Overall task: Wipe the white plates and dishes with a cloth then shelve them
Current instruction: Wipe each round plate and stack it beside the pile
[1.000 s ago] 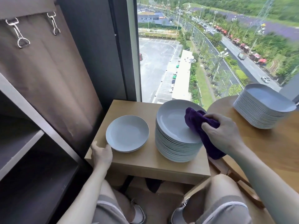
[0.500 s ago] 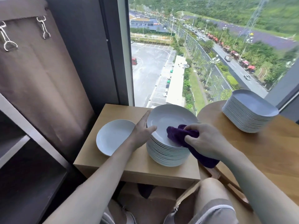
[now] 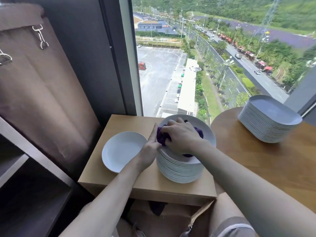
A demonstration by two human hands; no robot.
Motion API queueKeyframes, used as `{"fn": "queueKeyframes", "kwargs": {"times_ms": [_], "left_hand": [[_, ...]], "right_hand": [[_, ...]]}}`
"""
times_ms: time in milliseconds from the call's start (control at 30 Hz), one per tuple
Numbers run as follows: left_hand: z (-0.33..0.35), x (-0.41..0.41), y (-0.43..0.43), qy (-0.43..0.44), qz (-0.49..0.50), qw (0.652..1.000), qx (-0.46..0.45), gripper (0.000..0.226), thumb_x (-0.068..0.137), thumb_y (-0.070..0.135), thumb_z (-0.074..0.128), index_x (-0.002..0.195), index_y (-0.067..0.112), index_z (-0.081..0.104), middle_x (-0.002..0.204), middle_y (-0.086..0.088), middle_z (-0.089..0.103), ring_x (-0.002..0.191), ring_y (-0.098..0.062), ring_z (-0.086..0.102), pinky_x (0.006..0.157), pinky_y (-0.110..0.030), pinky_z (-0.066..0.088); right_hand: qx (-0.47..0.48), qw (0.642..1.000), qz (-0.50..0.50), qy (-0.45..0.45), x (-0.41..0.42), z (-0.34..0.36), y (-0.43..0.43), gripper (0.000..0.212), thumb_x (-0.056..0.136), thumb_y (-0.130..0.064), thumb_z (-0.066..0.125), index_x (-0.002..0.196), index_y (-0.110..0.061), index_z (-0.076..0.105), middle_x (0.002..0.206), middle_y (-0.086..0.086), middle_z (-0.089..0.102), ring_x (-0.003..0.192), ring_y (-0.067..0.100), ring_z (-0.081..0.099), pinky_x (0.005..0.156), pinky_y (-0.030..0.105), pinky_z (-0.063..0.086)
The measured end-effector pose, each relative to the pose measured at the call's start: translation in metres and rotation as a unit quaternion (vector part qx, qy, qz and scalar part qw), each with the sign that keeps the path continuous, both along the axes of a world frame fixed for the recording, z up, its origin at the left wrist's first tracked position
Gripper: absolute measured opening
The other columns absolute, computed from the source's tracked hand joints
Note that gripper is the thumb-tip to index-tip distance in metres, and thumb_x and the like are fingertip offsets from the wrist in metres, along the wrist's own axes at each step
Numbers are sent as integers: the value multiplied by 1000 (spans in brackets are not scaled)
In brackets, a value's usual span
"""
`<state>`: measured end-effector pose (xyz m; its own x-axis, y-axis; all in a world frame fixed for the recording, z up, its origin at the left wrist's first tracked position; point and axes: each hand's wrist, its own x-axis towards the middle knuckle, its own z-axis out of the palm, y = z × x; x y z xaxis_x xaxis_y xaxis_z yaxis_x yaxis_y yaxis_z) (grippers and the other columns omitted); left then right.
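Observation:
A tall stack of round white plates (image 3: 181, 170) stands on a small light-wood table (image 3: 133, 183). My right hand (image 3: 181, 135) grips a purple cloth (image 3: 162, 136) and presses it onto the top plate (image 3: 207, 134). My left hand (image 3: 151, 144) holds the left rim of that top plate, thumb on the rim. A single white plate (image 3: 122, 151) lies to the left of the stack. A second stack of rounded oblong white dishes (image 3: 268, 120) sits on a round wooden table (image 3: 266, 161) at the right.
A dark open shelf unit (image 3: 22, 168) stands at the left, with a brown curtain (image 3: 39, 93) behind it. A big window (image 3: 213, 57) runs directly behind both tables. My knees sit below the small table's front edge.
My right hand has slid the cloth from the plate's right edge toward its middle and left. My left hand has come up from the table's front edge and taken hold of the top plate's rim.

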<state>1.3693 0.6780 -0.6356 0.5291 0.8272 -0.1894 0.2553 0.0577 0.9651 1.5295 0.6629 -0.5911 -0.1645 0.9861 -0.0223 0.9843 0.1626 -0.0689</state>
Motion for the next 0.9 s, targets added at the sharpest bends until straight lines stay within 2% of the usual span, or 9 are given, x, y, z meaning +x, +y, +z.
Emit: {"fn": "queueKeyframes", "kwargs": {"times_ms": [100, 167, 267, 367, 500, 633, 767, 900], "left_hand": [[3, 1, 1, 13, -9, 1000, 6, 96, 80, 17, 42, 167, 31, 3, 165, 25, 12, 151, 4, 16, 119, -18, 14], [6, 1, 1, 22, -2, 1000, 6, 89, 87, 14, 42, 167, 30, 5, 161, 25, 18, 144, 5, 22, 113, -16, 18], [1, -2, 3, 22, 4, 1000, 4, 81, 97, 0, 39, 165, 34, 10, 147, 33, 38, 129, 11, 41, 108, -16, 30], [0, -5, 2, 22, -6, 1000, 7, 84, 94, 5, 40, 166, 35, 9, 153, 36, 31, 145, 6, 28, 121, -23, 21], [5, -3, -2, 11, -11, 1000, 5, 83, 98, -4, 36, 166, 33, 5, 147, 38, 21, 143, 6, 20, 115, -17, 16], [0, -5, 0, 9, -21, 1000, -2, 91, 88, 10, 44, 167, 34, 5, 150, 39, 27, 149, 1, 21, 125, -27, 15], [-4, -7, 4, 2, -19, 1000, -16, 97, 80, 17, 44, 166, 36, 2, 165, 23, 22, 153, -6, 23, 130, -39, 16], [-3, -4, 0, -1, -15, 1000, 2, 92, 82, 23, 38, 165, 38, 1, 167, 20, 16, 154, -6, 19, 131, -39, 12]], "right_hand": [[23, 999, -49, -5, 7, -7, 16, 37, 100, -37, 43, 135, -34, 56, 135, 0, 53, 120, 30, 44, 87, 46, 38], [12, 995, -95, -17, 17, -5, 21, 37, 100, -35, 41, 134, -31, 57, 138, 3, 52, 126, 33, 43, 93, 49, 38], [2, 990, -131, -42, 31, 0, 17, 31, 98, -32, 42, 121, -23, 60, 130, 8, 54, 121, 34, 45, 90, 48, 38], [-21, 987, -147, -60, 41, 9, 5, 19, 97, -34, 42, 100, -20, 55, 112, 8, 56, 109, 32, 51, 81, 43, 38], [-51, 986, -144, -70, 46, 20, -19, 27, 95, -36, 45, 88, -15, 59, 88, 2, 55, 90, 26, 52, 69, 36, 38], [-89, 989, -118, -25, 41, 21, -42, 21, 89, -36, 51, 80, -18, 55, 83, 1, 57, 86, 24, 51, 58, 33, 32], [-131, 986, -93, 34, 34, 23, -47, 20, 84, -40, 54, 82, -21, 62, 85, -1, 61, 87, 24, 56, 69, 38, 50], [-137, 986, -52, 85, 16, 16, -36, 26, 84, -44, 52, 96, -30, 70, 92, -5, 65, 89, 21, 59, 80, 41, 55]]}}
